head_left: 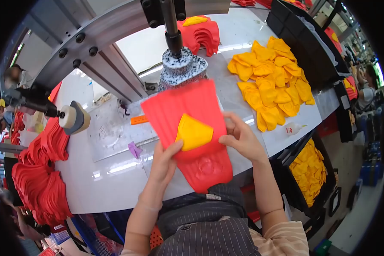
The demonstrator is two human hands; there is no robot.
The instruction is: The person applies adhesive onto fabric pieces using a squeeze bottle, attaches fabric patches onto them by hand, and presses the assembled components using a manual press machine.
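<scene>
Red and flared, a sheet (205,157) was held over the worktop (85,183), its narrow end near the pinstriped apron (209,234). The left hand (163,160) was clamped on its left edge, thumb on the yellow patch (195,133); the right hand (242,138) pinched its right edge between thumb and fingers. Yellow pieces (277,83) lay heaped to the right. Farther off, a speckled block (183,68) sat beneath a metal shaft (170,21), red pieces (208,30) behind it

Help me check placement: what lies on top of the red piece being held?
A yellow patch lies on the red piece. The red surface beneath the patch is covered, so can't be seen.
</scene>
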